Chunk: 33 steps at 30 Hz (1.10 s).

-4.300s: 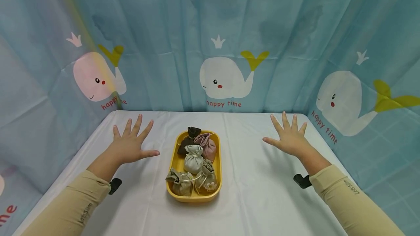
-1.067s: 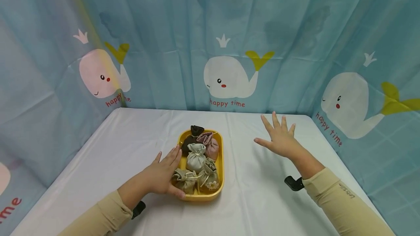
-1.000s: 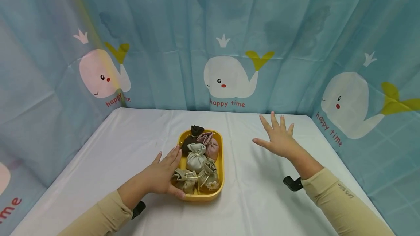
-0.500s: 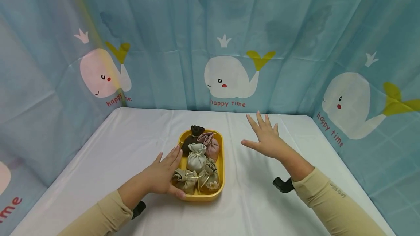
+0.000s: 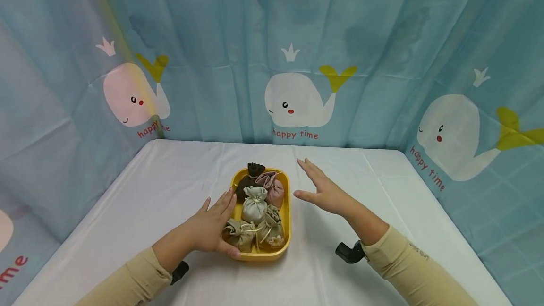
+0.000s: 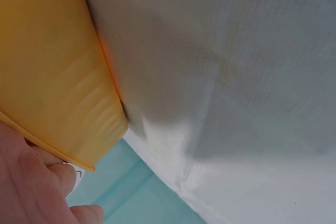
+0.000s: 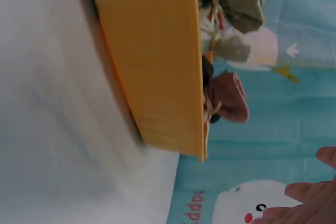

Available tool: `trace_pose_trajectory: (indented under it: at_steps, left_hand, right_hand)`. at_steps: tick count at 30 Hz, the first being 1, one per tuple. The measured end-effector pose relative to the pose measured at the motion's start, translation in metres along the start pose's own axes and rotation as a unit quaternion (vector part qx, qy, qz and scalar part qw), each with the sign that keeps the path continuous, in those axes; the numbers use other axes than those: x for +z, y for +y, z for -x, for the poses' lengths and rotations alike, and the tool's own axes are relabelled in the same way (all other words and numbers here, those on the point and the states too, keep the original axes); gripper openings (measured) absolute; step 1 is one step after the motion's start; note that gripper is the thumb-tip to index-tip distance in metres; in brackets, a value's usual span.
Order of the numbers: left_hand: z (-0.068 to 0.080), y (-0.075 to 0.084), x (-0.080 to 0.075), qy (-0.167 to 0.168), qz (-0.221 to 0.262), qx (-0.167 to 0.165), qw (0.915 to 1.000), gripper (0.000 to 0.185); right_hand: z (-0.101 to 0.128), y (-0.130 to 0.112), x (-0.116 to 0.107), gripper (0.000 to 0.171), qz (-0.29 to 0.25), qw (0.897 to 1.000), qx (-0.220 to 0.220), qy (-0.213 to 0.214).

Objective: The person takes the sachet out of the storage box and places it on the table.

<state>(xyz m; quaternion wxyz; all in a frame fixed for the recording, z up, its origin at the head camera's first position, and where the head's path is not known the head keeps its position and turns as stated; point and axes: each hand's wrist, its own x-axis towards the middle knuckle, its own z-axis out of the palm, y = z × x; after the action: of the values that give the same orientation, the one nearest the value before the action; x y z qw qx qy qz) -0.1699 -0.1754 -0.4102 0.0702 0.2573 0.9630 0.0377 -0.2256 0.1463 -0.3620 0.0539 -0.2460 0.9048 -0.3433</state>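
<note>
The left hand [image 5: 210, 230] lies flat-fingered against the left rim of the yellow oblong plastic tray [image 5: 285, 230], as it did a second ago. The right hand [image 5: 324, 193] — fingers straight, holding nothing — has swung in from the far right and now hovers just beside the tray's right rim, so both sides look about to be braced. Five small drawstring cloth pouches [image 5: 254, 204] fill the tray. The white-covered worktop [image 5: 170, 188] lies open all round — blue whale-print curtains [image 5: 212, 51] close three edges.

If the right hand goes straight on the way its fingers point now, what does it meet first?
The right hand is open, its fingers pointing away and slightly left, past the yellow tray. That line looks free over the white table until the whale curtain; depth is unclear.
</note>
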Motion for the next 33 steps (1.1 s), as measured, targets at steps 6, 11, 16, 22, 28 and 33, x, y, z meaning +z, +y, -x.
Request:
trace_pose_trajectory:
  at_steps: [6, 11, 16, 22, 28, 33]
  left_hand:
    - [0.000, 0.001, -0.002, 0.000, 0.002, 0.000, 1.0000, 0.134]
    - [-0.001, 0.001, -0.001, -0.001, 0.002, -0.001, 1.0000, 0.135]
    - [-0.002, 0.000, 0.001, 0.003, 0.002, 0.001, 1.0000, 0.135]
    - [-0.003, -0.001, 0.003, 0.003, 0.005, 0.002, 1.0000, 0.135]
    - [-0.002, -0.001, 0.003, 0.001, 0.004, 0.000, 1.0000, 0.135]
    - [-0.001, 0.001, 0.001, 0.000, 0.009, 0.000, 1.0000, 0.135]
  right_hand:
    - [-0.005, -0.002, 0.009, 0.067, -0.119, 0.992, -0.020, -0.029]
    - [-0.007, -0.003, 0.018, 0.057, -0.186, 0.979, -0.053, -0.058]
    - [-0.008, -0.004, 0.028, 0.055, -0.228, 0.966, -0.089, -0.082]
    - [-0.008, -0.002, 0.043, 0.055, -0.256, 0.952, -0.106, -0.127]
    - [-0.009, -0.002, 0.055, 0.058, -0.243, 0.955, -0.093, -0.139]
    - [-0.010, -0.003, 0.064, 0.056, -0.203, 0.967, -0.078, -0.134]
